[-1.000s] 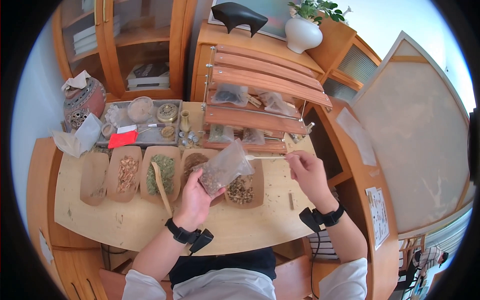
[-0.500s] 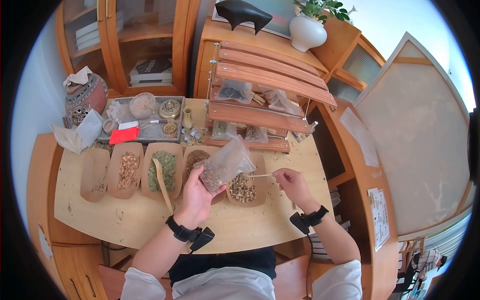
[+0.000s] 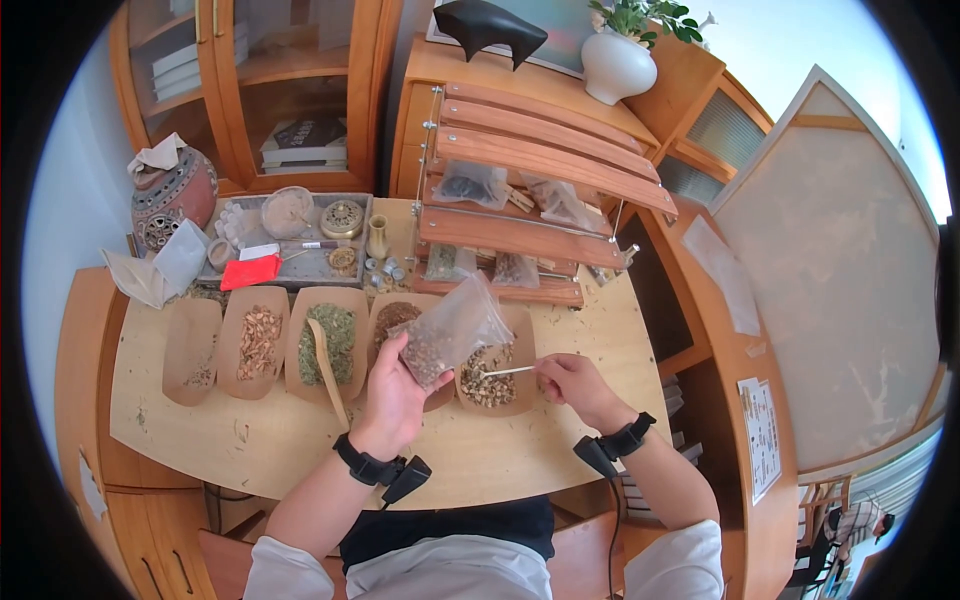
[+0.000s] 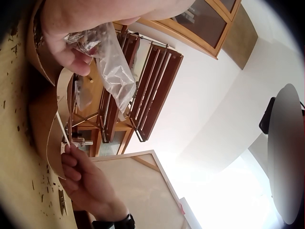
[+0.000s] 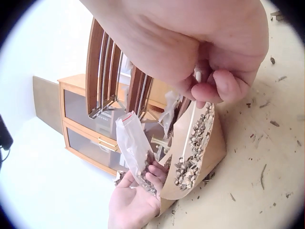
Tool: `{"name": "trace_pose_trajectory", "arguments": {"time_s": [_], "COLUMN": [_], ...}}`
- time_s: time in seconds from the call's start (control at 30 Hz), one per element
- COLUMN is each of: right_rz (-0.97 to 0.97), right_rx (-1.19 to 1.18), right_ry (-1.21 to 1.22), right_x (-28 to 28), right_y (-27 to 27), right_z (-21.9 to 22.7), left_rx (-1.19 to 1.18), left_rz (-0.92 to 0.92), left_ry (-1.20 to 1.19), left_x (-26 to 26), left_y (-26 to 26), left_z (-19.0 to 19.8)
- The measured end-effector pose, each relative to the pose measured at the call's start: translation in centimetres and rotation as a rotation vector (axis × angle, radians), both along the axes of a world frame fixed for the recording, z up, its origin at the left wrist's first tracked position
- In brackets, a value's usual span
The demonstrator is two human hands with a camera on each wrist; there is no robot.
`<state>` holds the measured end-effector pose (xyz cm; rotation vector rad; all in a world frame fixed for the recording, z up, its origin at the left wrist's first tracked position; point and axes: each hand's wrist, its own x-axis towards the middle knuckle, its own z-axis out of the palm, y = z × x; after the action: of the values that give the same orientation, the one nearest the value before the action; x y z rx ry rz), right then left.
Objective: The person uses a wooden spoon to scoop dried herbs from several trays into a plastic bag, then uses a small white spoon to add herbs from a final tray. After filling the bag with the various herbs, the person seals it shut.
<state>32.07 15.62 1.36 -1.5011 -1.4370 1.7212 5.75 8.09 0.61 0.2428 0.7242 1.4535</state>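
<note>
My left hand (image 3: 393, 402) holds a clear zip bag (image 3: 458, 322) from below, with brown chopped pieces in its lower end. Between thumb and fingers, my right hand (image 3: 582, 390) pinches a thin pale spoon (image 3: 514, 371). The spoon's tip is down among the chopped, light-and-dark herb pieces (image 5: 187, 172) in the rightmost paper tray (image 3: 524, 335). The bag hangs just over that tray's left side and overlaps the tray of brown bits (image 3: 398, 312) beside it. In the right wrist view, the spoon slants from the fingertips into the pieces.
Further left stand paper trays of green leaves (image 3: 338, 335), with a wooden scoop (image 3: 325, 360) across them, and orange-brown chips (image 3: 259, 340). A wooden rack (image 3: 520, 232) with bagged herbs is behind. At the back left, a grey tray (image 3: 300, 278) carries incense ware. Crumbs dot the tabletop.
My right hand has come down and left, bringing the spoon from the bag's mouth into the rightmost tray. My left hand keeps the bag nearly still.
</note>
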Motion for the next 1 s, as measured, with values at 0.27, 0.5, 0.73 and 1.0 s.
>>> {"name": "trace_pose_trajectory", "arguments": {"time_s": [0.27,0.5,0.73,1.0], "right_rz": [-0.117,-0.160,-0.181,-0.107], "right_rx": [0.046,0.213,0.455,0.553], "right_ry": [0.074,0.111,-0.045,-0.263], "right_x": [1.7,0.9,-1.3,2.9], "right_y": [0.9,2.3,0.3,2.6], "right_z": [3.8,8.6,9.6,1.8], "left_rx": [-0.011,0.002,0.024,0.032], "left_rz": [0.014,-0.018,-0.052,-0.042], "left_ry": [0.001,0.017,0.011,0.005], "left_x": [0.0,0.2,0.1,0.1], "left_y": [0.0,0.0,0.0,-0.1], "left_z": [-0.2,-0.3,0.1,-0.1]}}
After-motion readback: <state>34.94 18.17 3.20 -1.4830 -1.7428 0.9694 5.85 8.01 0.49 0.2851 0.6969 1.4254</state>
